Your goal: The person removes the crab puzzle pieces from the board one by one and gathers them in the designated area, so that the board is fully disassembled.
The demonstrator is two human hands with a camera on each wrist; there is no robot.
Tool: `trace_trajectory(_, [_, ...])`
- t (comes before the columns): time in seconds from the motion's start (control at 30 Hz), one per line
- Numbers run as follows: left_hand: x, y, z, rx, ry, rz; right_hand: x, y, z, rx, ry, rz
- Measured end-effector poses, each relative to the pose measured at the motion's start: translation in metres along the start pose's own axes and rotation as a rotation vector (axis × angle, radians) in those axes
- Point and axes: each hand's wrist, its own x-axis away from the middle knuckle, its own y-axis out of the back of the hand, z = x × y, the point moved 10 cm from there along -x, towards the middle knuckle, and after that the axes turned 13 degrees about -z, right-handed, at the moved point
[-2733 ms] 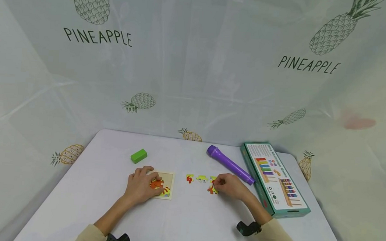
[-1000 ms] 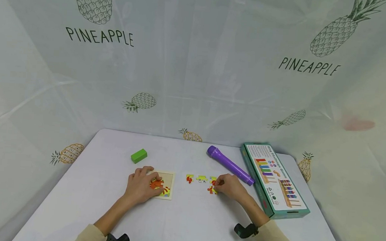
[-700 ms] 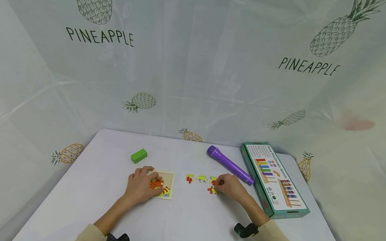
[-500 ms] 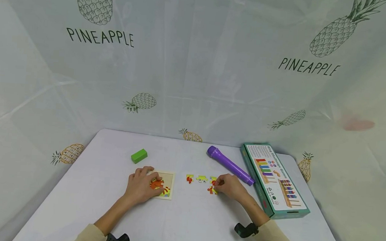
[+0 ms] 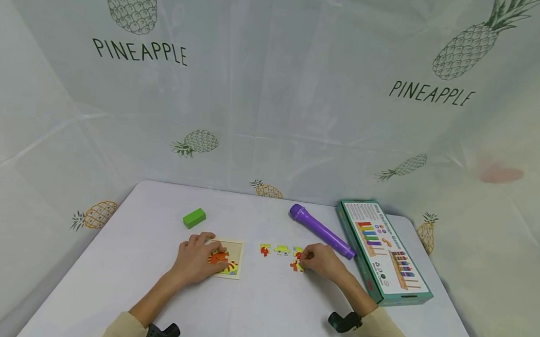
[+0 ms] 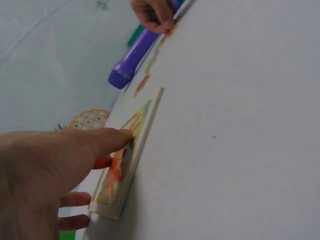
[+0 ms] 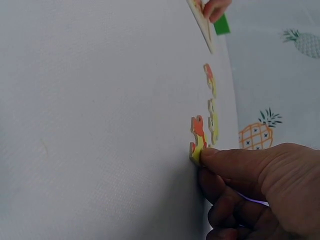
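My left hand (image 5: 195,259) rests on a small wooden puzzle board (image 5: 238,262), its thumb touching the orange and yellow pieces in the frame. In the left wrist view the thumb lies over the pieces (image 6: 116,172), and the other fingers are spread beside the board. My right hand (image 5: 324,262) pinches a red and yellow puzzle piece (image 7: 199,131) by its edge, low at the table. Other loose pieces sit in a row between the hands: a red and yellow one (image 5: 265,249), a yellow one (image 5: 282,250), and another (image 5: 298,250) partly hidden by the right fingers.
A green block (image 5: 195,218) lies behind the left hand. Beyond the right hand a purple stick (image 5: 322,230) slants across the white table (image 5: 252,311), its near end close to a green game box (image 5: 387,253). A pineapple-print curtain (image 5: 273,112) hangs behind.
The right wrist has shifted slightly left and toward me since the earliest frame, fingers still at the same piece. The left hand has barely moved; the board and loose pieces look unchanged.
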Motion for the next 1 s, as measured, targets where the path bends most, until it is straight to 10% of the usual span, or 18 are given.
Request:
trace_trajectory(0.47, [-0.003,0.004,0.006,0.011,-0.008,0.065,-0.012,0.001,0.021,-0.024,0.013,-0.032])
trace_trajectory(1.0, [-0.005,0.002,0.009,0.013,-0.003,0.042,-0.026,-0.081,0.111,-0.138,0.132,0.117])
